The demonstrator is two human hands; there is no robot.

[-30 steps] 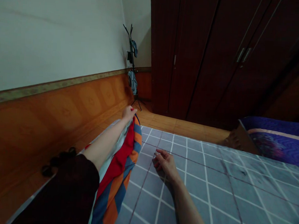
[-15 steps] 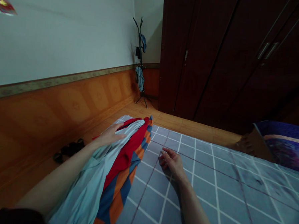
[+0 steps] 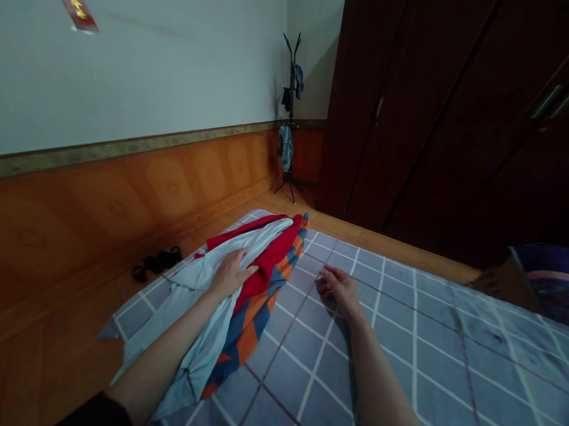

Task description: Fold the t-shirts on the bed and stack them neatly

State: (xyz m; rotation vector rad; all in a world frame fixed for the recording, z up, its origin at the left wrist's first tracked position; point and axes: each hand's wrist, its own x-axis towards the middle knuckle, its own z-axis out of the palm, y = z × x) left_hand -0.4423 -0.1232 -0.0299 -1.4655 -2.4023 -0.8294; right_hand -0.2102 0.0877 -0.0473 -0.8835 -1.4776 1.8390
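Note:
My left hand [image 3: 232, 275] lies over a pale blue-white garment [image 3: 197, 316], thumb and fingers apart and resting on the cloth. That garment is part of a long, loosely gathered pile along the left side of the bed. Red cloth [image 3: 275, 257] shows beside and under it, and a blue-and-orange zigzag-patterned cloth [image 3: 247, 332] lies along the pile's right side. To the right, my right hand [image 3: 341, 292] hovers low over the grey checked bed sheet [image 3: 396, 346], its fingers curled together. A tiny pale spot shows at its fingertips, too small to name.
Dark shoes [image 3: 155, 261] stand on the wooden floor left of the bed. A coat rack [image 3: 291, 118] with hanging items fills the far corner beside a dark wardrobe [image 3: 413, 118]. At the right are a cardboard box [image 3: 510, 282] and a purple bundle [image 3: 557, 284].
My left hand has come down from the pile's left side onto the pale garment. The pile spreads wider to the left. The view has turned left; my right hand stays curled above the sheet.

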